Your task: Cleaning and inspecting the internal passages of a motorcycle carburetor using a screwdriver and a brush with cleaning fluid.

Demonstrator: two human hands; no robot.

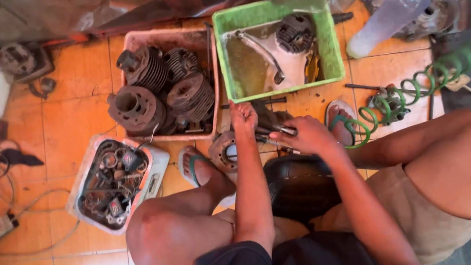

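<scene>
I see a white tub of small parts (115,183), a pink bin of finned cylinders (165,87), then a green tray (279,47). My left hand (244,120) grips the engine part (224,151) between my feet; my right hand (304,136) clenches a metal tool (276,128).

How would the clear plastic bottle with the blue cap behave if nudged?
The clear plastic bottle with the blue cap lies on its side, so it would probably roll. It looks thin-walled and likely light, though its fill is unclear. The cap seems on, so spilling appears unlikely.

Cylinders (159,91) in left crate (166,36), tub (273,13) right, bottle (391,16) farther right
</scene>
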